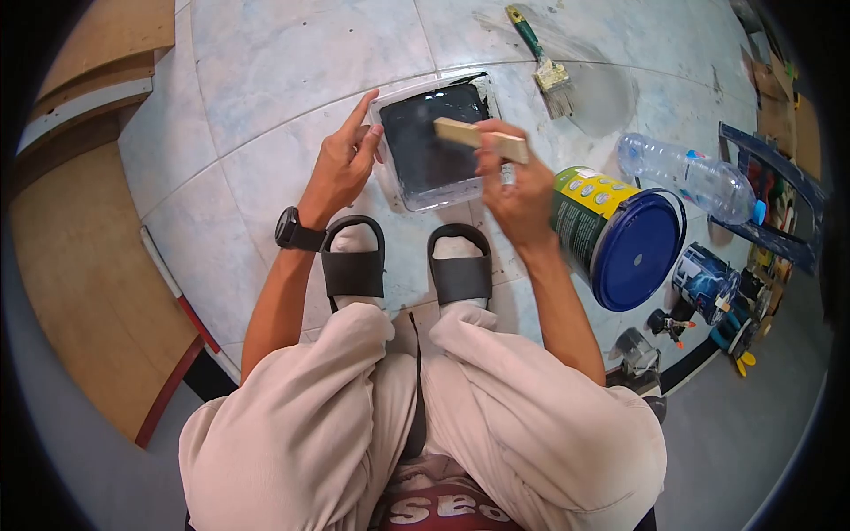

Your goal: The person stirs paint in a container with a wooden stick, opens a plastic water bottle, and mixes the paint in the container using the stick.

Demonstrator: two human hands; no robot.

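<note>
On the tiled floor, a tray of dark liquid sits between the hands: left hand at its left edge, grip unclear; right hand clutching a wooden stick crosswise over the right side.

Legible lettering is limited to a dark red garment at the lower edge, bearing large white characters; an "S" is discernible, the full word uncertain. The green-and-yellow bucket carries rounded pictograms above fine white print, too small to read. The bottle's label is likewise unreadable.
</note>
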